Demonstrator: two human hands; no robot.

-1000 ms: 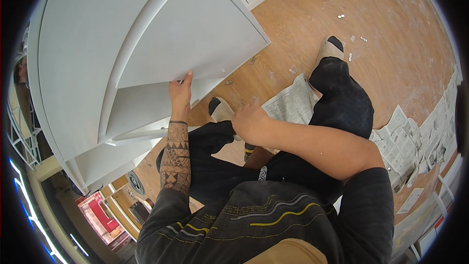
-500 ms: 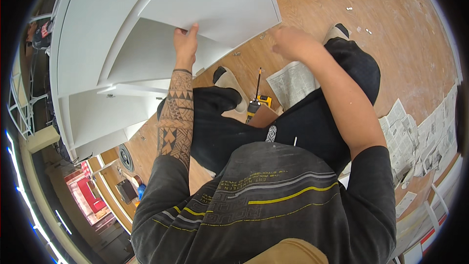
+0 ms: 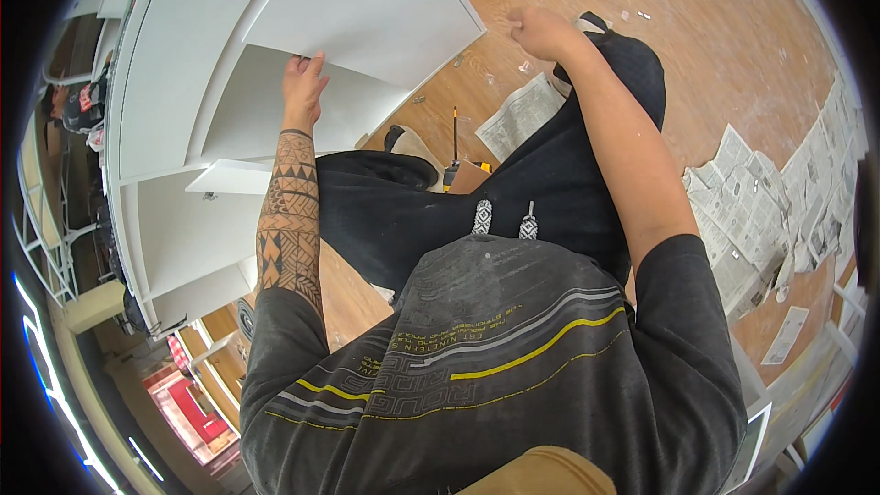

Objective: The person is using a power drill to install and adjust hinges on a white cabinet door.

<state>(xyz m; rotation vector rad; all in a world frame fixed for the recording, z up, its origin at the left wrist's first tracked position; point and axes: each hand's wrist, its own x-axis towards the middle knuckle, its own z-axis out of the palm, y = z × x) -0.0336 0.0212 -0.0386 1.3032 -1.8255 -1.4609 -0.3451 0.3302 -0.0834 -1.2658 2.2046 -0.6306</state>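
Observation:
A white cabinet door (image 3: 367, 14) is tilted out from the cabinet, with a dark opening under its lower edge. My left hand (image 3: 303, 92) grips that edge, thumb and fingers around it. My right hand (image 3: 547, 34) is raised beyond the door's right corner, apart from it. Its fingers are curled in, and whatever they may hold is hidden. Between my legs stands a yellow and black power drill (image 3: 449, 176) with a long thin bit pointing up, its lower part covered by my trousers.
Another white flap (image 3: 240, 178) sticks out from the lower compartment on the left. Newspaper sheets (image 3: 522, 117) lie beyond the drill, and more newspaper (image 3: 742, 192) spreads over the wood floor (image 3: 706, 64) at right. Small hardware bits are scattered at the far side.
My head view has shifted, moving the cabinet and both hands leftward in the picture. My right hand has moved farther away and up. My left hand stays at the door's edge.

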